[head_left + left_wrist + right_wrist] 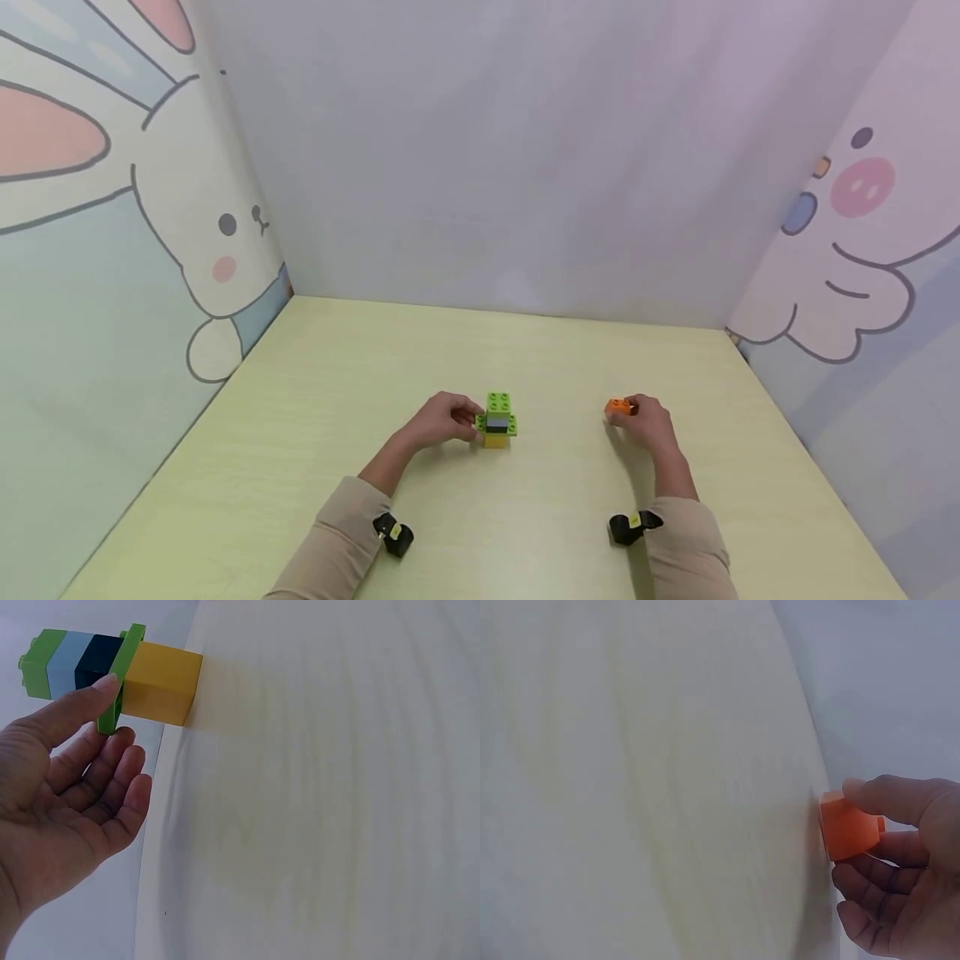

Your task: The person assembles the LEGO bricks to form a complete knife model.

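Note:
A stack of toy building blocks (498, 406) stands upright on the table, with a yellow block (161, 681) at its base. Above that come a flat green plate (110, 720), a black block, a light blue one and a green one on top. My left hand (444, 419) pinches the end of the green plate between thumb and fingers. Off to the right, my right hand (649, 423) grips a small orange block (847, 827) at the table's surface, thumb on one side and fingers on the other. Studs show on the orange block's top in the head view.
The pale wooden table (555, 517) ends at a light grey wall (510, 167) behind. Side panels with a cartoon rabbit (202, 233) and a cartoon pig (847, 242) border it left and right. Each wrist wears a black camera mount (394, 535).

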### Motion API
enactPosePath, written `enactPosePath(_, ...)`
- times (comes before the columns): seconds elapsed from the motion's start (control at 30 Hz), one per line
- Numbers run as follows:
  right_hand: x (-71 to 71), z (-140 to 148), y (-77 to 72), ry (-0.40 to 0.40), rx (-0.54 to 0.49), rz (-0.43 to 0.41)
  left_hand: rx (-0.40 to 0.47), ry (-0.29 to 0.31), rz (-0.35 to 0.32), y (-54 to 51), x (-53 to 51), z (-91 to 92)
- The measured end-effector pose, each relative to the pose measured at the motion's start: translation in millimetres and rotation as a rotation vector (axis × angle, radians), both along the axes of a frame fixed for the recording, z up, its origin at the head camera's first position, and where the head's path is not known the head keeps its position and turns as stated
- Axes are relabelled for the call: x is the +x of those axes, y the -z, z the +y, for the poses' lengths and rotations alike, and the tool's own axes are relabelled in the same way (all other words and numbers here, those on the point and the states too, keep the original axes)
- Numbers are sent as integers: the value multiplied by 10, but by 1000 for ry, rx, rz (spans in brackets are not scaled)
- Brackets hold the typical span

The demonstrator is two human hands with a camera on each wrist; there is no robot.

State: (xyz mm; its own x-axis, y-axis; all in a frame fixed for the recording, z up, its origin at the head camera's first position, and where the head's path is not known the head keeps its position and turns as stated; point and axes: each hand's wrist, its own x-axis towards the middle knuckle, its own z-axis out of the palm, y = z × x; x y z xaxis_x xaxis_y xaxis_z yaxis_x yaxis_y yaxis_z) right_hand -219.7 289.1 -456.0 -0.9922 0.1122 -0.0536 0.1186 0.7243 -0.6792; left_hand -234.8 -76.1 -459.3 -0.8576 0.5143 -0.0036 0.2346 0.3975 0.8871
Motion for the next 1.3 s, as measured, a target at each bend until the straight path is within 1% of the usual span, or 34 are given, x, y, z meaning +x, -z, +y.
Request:
enactPosePath(0.07, 38, 0, 8, 4, -27, 15, 0, 7, 3, 13, -2, 0)
enactPosePath(0.1, 55, 5, -1, -9, -43, 9, 1, 11, 4, 15, -2, 0)
enactPosePath(0.3, 136, -39, -89, -40, -59, 81, 8, 1, 2, -16, 9, -5)
enactPosePath(0.53, 180, -53, -175, -49, -56, 112, -1, 9, -6, 9, -9, 6)
enactPosePath(0.7, 209, -115, -237, -67, -91, 150, 6, 17, 8, -1, -16, -7)
enactPosePath(0.8, 220, -167, -282, -79, -127, 191, 15, 22, 25, -15, -19, -17)
enactPosePath(0.9, 225, -220, -305, -88, -173, 229, 19, 27, 28, -23, -16, -26)
enactPosePath(0.97, 224, -256, -311, -108, -205, 258, 21, 31, 28, -25, -15, -28)
enactPosePath(1.07, 210, -310, -317, -156, -267, 316, 21, 32, 26, -29, -21, -27)
enactPosePath(1.17, 209, -373, -324, -221, -335, 363, 19, 26, 25, -27, -18, -26)
enactPosePath(1.3, 210, -463, -363, -287, -435, 374, 21, 26, 25, -21, -18, -26)
